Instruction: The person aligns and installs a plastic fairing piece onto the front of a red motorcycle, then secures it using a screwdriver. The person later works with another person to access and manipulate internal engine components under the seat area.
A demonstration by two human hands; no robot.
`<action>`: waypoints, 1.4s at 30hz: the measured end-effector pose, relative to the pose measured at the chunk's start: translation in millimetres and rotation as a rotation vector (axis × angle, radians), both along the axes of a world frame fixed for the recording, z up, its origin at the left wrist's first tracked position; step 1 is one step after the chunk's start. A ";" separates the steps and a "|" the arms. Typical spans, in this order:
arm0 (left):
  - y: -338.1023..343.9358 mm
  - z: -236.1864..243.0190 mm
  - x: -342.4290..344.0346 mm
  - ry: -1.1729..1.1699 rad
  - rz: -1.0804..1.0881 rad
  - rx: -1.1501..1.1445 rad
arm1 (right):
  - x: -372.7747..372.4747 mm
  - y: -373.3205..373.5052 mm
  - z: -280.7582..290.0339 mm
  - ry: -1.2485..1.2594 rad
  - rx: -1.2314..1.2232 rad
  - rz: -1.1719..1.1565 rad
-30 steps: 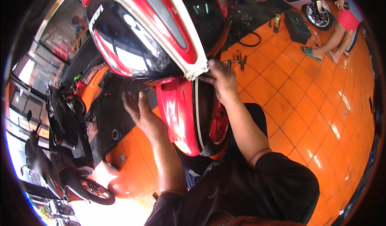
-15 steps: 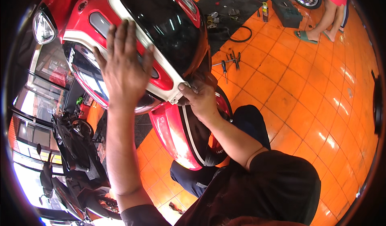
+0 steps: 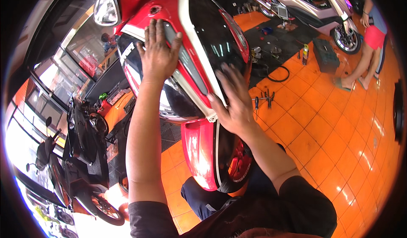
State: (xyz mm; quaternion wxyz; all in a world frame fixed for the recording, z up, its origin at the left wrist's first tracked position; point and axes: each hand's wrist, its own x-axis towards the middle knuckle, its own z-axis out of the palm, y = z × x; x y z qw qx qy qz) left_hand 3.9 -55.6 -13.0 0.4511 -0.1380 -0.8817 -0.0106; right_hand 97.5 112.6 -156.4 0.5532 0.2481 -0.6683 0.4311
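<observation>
In front of me stands a scooter's red front cover (image 3: 190,70) with white trim (image 3: 202,60), a grey centre strip (image 3: 195,70) and glossy dark side panels (image 3: 207,30). My left hand (image 3: 160,53) lies flat on its upper left part, fingertips beside the top of the grey strip. Lower down on the right, my right hand (image 3: 233,100) rests with fingers spread across the white trim and the dark panel. Neither hand holds anything. The pale lower tip (image 3: 211,118) of the trim shows beside my right wrist. Below it is the red and black front fender (image 3: 199,157), between my knees.
A headlight (image 3: 106,10) sits at the upper left. Hand tools (image 3: 265,99), a spray can (image 3: 305,54) and a dark toolbox (image 3: 325,55) are on the orange tiles (image 3: 322,123). Another person's legs (image 3: 364,68) and a pinkish scooter (image 3: 309,9) are beyond. Black motorcycles (image 3: 85,153) stand left.
My right hand has left its grip on the trim's lower tip and moved up onto the panel, fingers spread. My left hand has shifted higher along the cover. The view has swung.
</observation>
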 end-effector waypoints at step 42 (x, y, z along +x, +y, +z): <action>-122.1 49.8 -58.8 -0.067 -0.061 0.665 | -226.2 -50.7 263.7 -0.428 0.429 0.427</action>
